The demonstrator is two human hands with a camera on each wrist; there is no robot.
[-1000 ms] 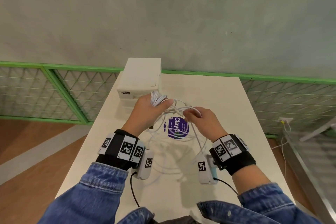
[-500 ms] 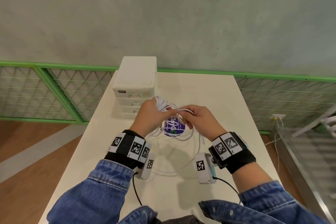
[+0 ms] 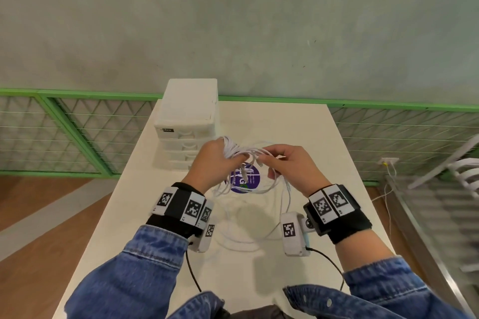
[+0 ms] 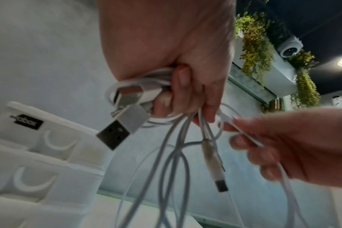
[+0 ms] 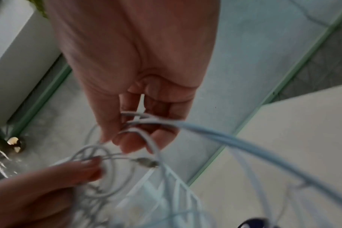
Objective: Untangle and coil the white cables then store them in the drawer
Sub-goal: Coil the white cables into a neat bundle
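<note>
White cables (image 3: 242,151) bunched in left hand (image 3: 211,160), held above the counter (image 3: 305,137), in front of the white drawer unit (image 3: 188,122). Left fingers (image 4: 182,86) curled tight around several coiled loops; a USB-A plug (image 4: 115,132) sticks out of the fist toward the drawer unit, and a smaller connector (image 4: 215,163) hangs below on a loose strand. Right hand (image 3: 290,166) just beside the left, its fingers (image 5: 127,138) partly curled and pinching a couple of strands that run across from the bunch. Right wrist view is blurred, exact number of strands pinched can't be told. Slack from both hands drops in wide loops onto the counter, lying over and around a purple round sticker (image 3: 245,179) and trailing back toward the person between the two wrists. Drawer unit sits at the far left corner of the counter, drawers (image 4: 49,182) closed, crescent handles visible. Denim sleeves (image 3: 145,267) and marker-tagged wristbands (image 3: 181,204) on both arms. Green-framed mesh fence (image 3: 64,132) behind the counter.
</note>
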